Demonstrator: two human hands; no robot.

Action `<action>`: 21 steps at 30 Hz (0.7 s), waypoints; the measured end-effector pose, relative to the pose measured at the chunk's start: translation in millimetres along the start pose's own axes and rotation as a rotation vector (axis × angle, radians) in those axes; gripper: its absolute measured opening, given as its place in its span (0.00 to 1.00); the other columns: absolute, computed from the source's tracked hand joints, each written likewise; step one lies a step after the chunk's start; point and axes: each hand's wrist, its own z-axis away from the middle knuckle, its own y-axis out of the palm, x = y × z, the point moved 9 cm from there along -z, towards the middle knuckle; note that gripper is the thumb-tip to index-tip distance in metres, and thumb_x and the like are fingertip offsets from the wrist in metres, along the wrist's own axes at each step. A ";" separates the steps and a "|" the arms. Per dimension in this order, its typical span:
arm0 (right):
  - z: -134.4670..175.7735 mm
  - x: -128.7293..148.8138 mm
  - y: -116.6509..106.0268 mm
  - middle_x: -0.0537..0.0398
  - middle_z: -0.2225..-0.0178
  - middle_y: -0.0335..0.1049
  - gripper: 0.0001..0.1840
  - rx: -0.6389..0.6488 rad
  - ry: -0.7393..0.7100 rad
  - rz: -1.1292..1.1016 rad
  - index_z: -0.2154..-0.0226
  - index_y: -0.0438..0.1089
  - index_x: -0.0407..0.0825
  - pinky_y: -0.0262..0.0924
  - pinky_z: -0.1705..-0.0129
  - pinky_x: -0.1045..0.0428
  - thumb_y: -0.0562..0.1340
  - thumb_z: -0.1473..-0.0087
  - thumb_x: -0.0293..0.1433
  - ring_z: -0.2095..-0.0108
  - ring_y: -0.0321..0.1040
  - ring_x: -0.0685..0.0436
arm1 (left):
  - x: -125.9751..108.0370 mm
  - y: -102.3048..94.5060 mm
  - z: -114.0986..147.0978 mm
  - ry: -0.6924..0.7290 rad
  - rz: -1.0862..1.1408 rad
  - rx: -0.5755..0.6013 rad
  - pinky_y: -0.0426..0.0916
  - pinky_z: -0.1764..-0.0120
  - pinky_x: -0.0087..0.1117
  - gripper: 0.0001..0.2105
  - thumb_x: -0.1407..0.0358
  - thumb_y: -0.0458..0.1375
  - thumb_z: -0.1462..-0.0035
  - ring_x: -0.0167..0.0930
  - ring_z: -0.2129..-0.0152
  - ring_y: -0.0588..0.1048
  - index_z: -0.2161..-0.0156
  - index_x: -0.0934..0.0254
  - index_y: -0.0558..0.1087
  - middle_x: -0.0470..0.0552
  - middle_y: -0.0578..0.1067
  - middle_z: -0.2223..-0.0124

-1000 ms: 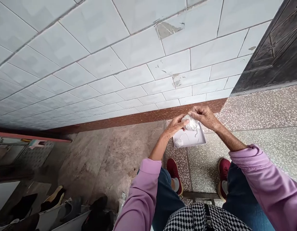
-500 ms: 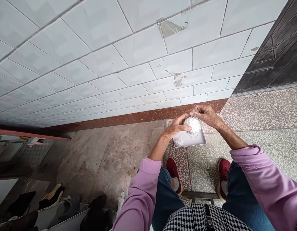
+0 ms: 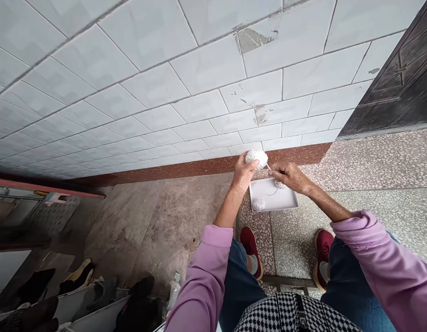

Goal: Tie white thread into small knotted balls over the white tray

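My left hand [image 3: 244, 169] is closed round a large ball of white yarn [image 3: 256, 158], held up near the foot of the wall. Just right of it, my right hand [image 3: 287, 176] pinches a short taut length of the white yarn [image 3: 268, 166] running from the ball. Beneath my hands a shallow white box [image 3: 277, 203] rests on the speckled floor. In its near left corner lies a small white yarn ball [image 3: 258, 204]. Another small yarn ball [image 3: 279, 184] sits at the box's far side, partly hidden by my right hand, with loose strand beside it.
A tiled wall [image 3: 185, 110] with a brown skirting [image 3: 171, 171] runs across the front. At the right is a dark door [image 3: 396, 87]. Several shoes [image 3: 76, 276] stand on a rack at lower left. My red shoes [image 3: 249, 249] are either side of the box's near edge.
My left hand has lifted the large yarn ball up and left, off the box. My right hand has moved down slightly, and the yarn between the hands now shows.
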 end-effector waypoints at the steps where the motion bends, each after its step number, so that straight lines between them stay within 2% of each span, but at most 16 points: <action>1: 1.0 2.7 2.9 0.58 0.78 0.64 0.27 0.024 -0.004 -0.009 0.77 0.60 0.50 0.51 0.68 0.50 0.60 0.32 0.47 0.76 0.58 0.49 | -0.1 -3.4 -1.5 0.015 -0.037 -0.024 0.71 0.49 0.36 0.35 0.53 0.75 0.63 0.36 0.51 0.77 0.49 0.58 0.70 0.50 0.79 0.52; 4: 3.1 8.7 3.1 0.58 0.78 0.64 0.28 0.046 -0.007 -0.037 0.77 0.62 0.50 0.51 0.69 0.50 0.60 0.31 0.50 0.76 0.58 0.48 | -1.9 -2.4 -2.0 0.063 -0.170 -0.012 0.70 0.49 0.35 0.35 0.55 0.76 0.64 0.36 0.53 0.77 0.49 0.59 0.71 0.50 0.79 0.52; 9: 4.5 10.0 -14.0 0.60 0.79 0.57 0.33 0.008 0.013 -0.081 0.78 0.62 0.49 0.46 0.71 0.51 0.64 0.35 0.56 0.76 0.52 0.50 | -4.4 15.1 4.3 0.135 -0.466 0.121 0.70 0.49 0.34 0.32 0.56 0.78 0.61 0.37 0.54 0.77 0.50 0.62 0.76 0.51 0.80 0.51; 15: 5.0 6.4 -29.2 0.62 0.78 0.55 0.32 -0.033 0.026 -0.165 0.77 0.63 0.49 0.46 0.72 0.51 0.67 0.38 0.57 0.76 0.50 0.51 | 2.4 30.2 13.3 0.072 -0.563 0.289 0.69 0.46 0.38 0.32 0.58 0.75 0.57 0.40 0.51 0.76 0.44 0.62 0.77 0.53 0.80 0.47; 19: 3.2 2.6 -24.2 0.62 0.79 0.51 0.35 -0.057 0.011 -0.078 0.80 0.56 0.50 0.45 0.72 0.51 0.66 0.39 0.56 0.76 0.48 0.51 | 11.2 44.0 25.4 -0.011 -0.634 0.425 0.68 0.43 0.41 0.35 0.60 0.74 0.56 0.42 0.48 0.76 0.41 0.63 0.76 0.55 0.79 0.44; 21: 1.8 1.0 -19.7 0.62 0.79 0.52 0.33 -0.052 0.014 -0.024 0.80 0.56 0.50 0.45 0.72 0.51 0.66 0.38 0.55 0.76 0.48 0.51 | 14.6 48.7 31.5 -0.057 -0.640 0.496 0.68 0.43 0.42 0.34 0.61 0.73 0.56 0.42 0.48 0.76 0.40 0.62 0.77 0.56 0.79 0.43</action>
